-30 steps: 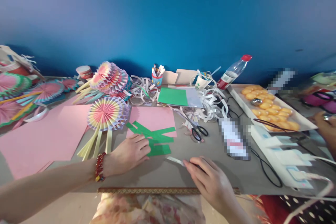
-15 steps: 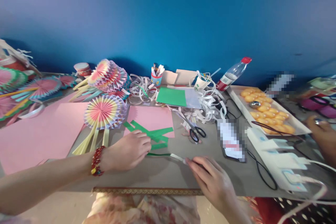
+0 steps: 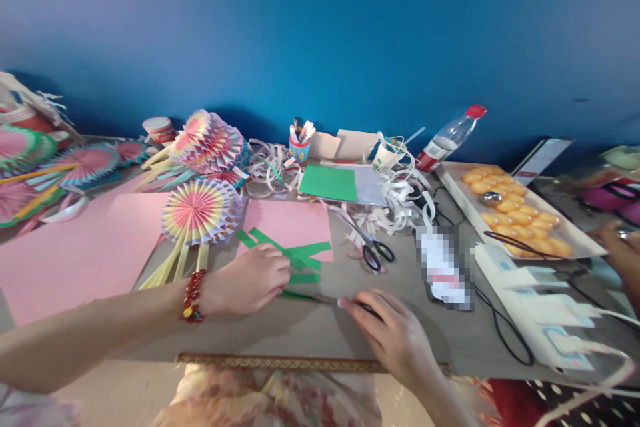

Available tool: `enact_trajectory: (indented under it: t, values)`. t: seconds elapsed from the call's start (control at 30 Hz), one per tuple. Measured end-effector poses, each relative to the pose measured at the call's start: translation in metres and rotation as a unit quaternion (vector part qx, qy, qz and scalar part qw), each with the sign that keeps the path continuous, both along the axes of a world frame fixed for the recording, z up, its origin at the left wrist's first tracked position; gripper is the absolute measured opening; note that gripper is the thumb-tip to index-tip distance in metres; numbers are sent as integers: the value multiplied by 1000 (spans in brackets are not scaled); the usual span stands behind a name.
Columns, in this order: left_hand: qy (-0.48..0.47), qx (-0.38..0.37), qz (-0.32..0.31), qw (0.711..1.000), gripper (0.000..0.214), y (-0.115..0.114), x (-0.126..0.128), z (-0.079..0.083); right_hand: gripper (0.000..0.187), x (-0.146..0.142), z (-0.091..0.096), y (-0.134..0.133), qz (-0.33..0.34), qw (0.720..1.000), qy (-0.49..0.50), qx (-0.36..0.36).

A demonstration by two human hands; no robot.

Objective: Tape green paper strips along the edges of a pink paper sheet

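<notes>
My left hand point(image 3: 250, 280), with a red bead bracelet at the wrist, is closed on the end of a green paper strip point(image 3: 300, 294) at the near middle of the grey table point(image 3: 320, 330). My right hand point(image 3: 393, 333) pinches the strip's other end, fingers together. Just beyond my left hand lie several loose green strips point(image 3: 295, 255) overlapping a pink sheet point(image 3: 290, 223). Black scissors point(image 3: 373, 252) lie a little past my right hand.
Folded paper fans point(image 3: 203, 210) and a large pink sheet point(image 3: 75, 253) fill the left. White paper curls point(image 3: 400, 197), a pen cup point(image 3: 299, 145), a bottle point(image 3: 447, 137), a tray of yellow pieces point(image 3: 515, 210), a power strip point(image 3: 530, 300). Another person's hand point(image 3: 620, 247) at right.
My left hand has lifted one green strip off the pile. My right hand moved left toward it and now holds the strip's other end instead of a white piece.
</notes>
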State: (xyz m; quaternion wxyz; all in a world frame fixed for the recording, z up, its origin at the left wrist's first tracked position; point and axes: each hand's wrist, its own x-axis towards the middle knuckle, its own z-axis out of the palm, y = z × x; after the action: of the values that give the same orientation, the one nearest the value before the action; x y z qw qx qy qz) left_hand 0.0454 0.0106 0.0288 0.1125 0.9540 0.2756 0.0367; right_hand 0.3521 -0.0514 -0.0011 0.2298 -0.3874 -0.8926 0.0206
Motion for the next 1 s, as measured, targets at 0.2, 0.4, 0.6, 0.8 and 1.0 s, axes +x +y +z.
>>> enact_trajectory:
  t: [0.2, 0.4, 0.6, 0.8, 1.0]
  values:
    - [13, 0, -9, 1000, 12, 4, 1, 1, 34, -3, 3, 5, 1, 1000, -5, 15]
    - [29, -5, -3, 1000, 12, 7, 3, 4, 32, -1, 5, 5, -3, 1000, 8, 11]
    - [29, -17, -5, 999, 10, 9, 3, 4, 34, -6, 6, 7, 17, 1000, 1, 21]
    - [24, -19, -4, 1000, 10, 11, 2, 1, 36, -9, 10, 8, 3, 999, -2, 34]
    - [22, -27, 7, 999, 12, 9, 3, 4, 35, -9, 13, 6, -2, 999, -1, 42]
